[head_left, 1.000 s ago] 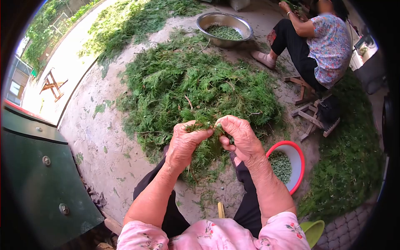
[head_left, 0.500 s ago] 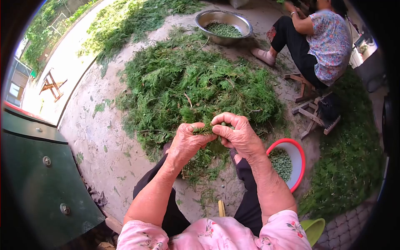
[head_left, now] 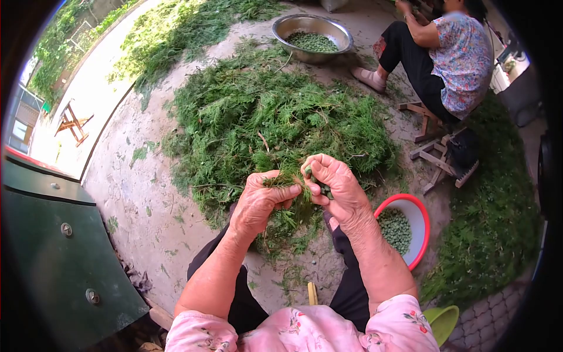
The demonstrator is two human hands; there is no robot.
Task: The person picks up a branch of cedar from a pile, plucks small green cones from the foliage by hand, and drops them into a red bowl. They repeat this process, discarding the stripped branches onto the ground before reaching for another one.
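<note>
My left hand (head_left: 258,202) pinches a small green conifer sprig (head_left: 281,181) between thumb and fingers. Beside it, my right hand (head_left: 339,190) is curled closed around several round green cones (head_left: 324,190), which show between the fingers and in the palm. The two hands are close together in front of my lap. Beneath and beyond them spreads a big heap of cut conifer branches (head_left: 275,123) on the concrete. To the right of my right forearm stands a white basin with a red rim (head_left: 423,226), holding many green cones (head_left: 395,230).
A metal basin (head_left: 286,50) with green cones stands behind the heap. At upper right a person (head_left: 463,64) sits on a low wooden stool (head_left: 423,117); another stool (head_left: 437,161) carries a dark item. A green metal panel (head_left: 53,264) is at left, a yellow-green container (head_left: 443,325) at lower right.
My right hand has drawn slightly away from the sprig, and its fingers have turned so more green cones show. My left hand keeps its pinch. The seated person's hands have shifted slightly.
</note>
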